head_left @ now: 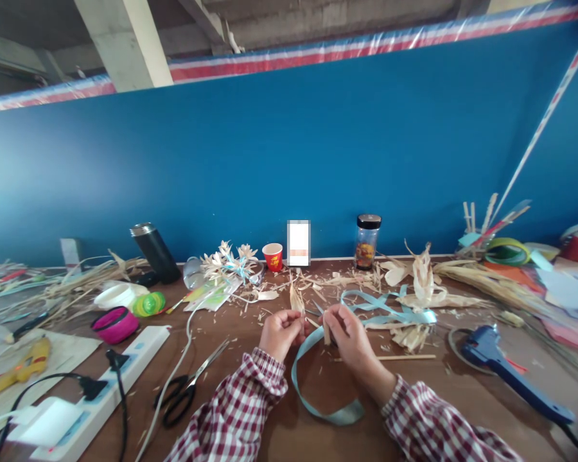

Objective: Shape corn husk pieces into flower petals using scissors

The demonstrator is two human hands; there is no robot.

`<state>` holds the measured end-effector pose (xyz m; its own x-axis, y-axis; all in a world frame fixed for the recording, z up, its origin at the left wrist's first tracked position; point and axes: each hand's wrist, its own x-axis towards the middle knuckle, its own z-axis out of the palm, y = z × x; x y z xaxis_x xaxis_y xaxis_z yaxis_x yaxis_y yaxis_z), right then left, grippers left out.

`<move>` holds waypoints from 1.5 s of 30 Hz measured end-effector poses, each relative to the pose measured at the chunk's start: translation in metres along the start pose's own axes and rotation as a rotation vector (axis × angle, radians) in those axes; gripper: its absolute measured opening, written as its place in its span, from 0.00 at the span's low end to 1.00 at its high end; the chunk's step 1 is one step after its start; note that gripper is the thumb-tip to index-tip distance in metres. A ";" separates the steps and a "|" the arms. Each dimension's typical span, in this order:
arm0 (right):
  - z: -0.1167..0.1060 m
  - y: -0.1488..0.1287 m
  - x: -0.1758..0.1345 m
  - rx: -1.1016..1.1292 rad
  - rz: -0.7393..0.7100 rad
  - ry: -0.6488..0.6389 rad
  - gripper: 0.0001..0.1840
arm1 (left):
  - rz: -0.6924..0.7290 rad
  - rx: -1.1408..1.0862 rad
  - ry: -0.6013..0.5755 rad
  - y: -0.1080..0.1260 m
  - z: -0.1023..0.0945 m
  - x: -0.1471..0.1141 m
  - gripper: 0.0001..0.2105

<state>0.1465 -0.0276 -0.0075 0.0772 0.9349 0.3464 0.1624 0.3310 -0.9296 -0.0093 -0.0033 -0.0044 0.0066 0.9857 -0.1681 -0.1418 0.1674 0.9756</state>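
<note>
- In the head view, a big blue wall [289, 147] stood behind a brown table [390, 401] with dry scraps [334, 280] all over it.
- The left hand [289, 330] had its thumb and fingertips pressed together. I could not tell if something thin was between them.
- The right hand [344, 330] pinched a small tan piece [327, 333] near the tips of its fingers.
- The blue ribbon [349, 412] was between the two arms. One end went up to the right hand, and the rest curled down in a loose loop.
- A soft but firm pinch seemed best, because the tan piece looked dry and might crack.
- The ribbon probably needed to stay flat, since a twist could make a lump.
- A little pull from both sides would likely keep it neat. Too much could make it slip.
- The scissors [190, 383] lay near the left arm, and a blue glue gun [505, 372] lay on the right, so both seemed easy to reach.
</note>
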 end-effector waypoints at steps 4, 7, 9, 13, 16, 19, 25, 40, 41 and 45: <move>0.001 -0.003 -0.002 0.002 -0.016 -0.087 0.12 | 0.142 0.030 -0.004 -0.003 -0.003 0.001 0.12; 0.002 -0.008 -0.005 0.024 -0.036 -0.166 0.11 | 0.117 -0.006 0.016 -0.004 -0.003 0.003 0.14; 0.003 -0.012 -0.007 0.026 -0.043 -0.211 0.11 | 0.106 -0.025 0.033 -0.002 -0.002 0.002 0.14; 0.003 -0.016 -0.011 -0.023 -0.068 -0.252 0.10 | 0.101 -0.038 0.062 0.004 0.002 -0.003 0.13; 0.003 -0.016 -0.010 -0.070 -0.089 -0.254 0.10 | 0.090 -0.049 0.036 0.007 0.006 -0.007 0.13; 0.003 -0.017 -0.009 -0.081 -0.076 -0.250 0.11 | 0.098 -0.070 -0.002 0.006 0.007 -0.009 0.13; 0.004 -0.019 -0.008 -0.025 -0.017 -0.273 0.11 | 0.127 -0.140 -0.042 0.003 0.005 -0.006 0.13; 0.003 -0.016 -0.008 -0.025 -0.031 -0.317 0.12 | 0.246 0.015 -0.032 0.008 0.014 -0.017 0.13; 0.002 -0.015 -0.008 -0.029 -0.045 -0.318 0.11 | 0.251 0.028 -0.029 0.008 0.013 -0.016 0.13; -0.001 -0.012 -0.004 -0.003 -0.090 -0.267 0.10 | 0.244 0.083 -0.031 0.007 0.007 -0.010 0.14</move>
<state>0.1456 -0.0357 0.0023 -0.1991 0.9027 0.3815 0.1602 0.4141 -0.8960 -0.0034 -0.0117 0.0047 0.0132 0.9969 0.0770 -0.0609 -0.0761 0.9952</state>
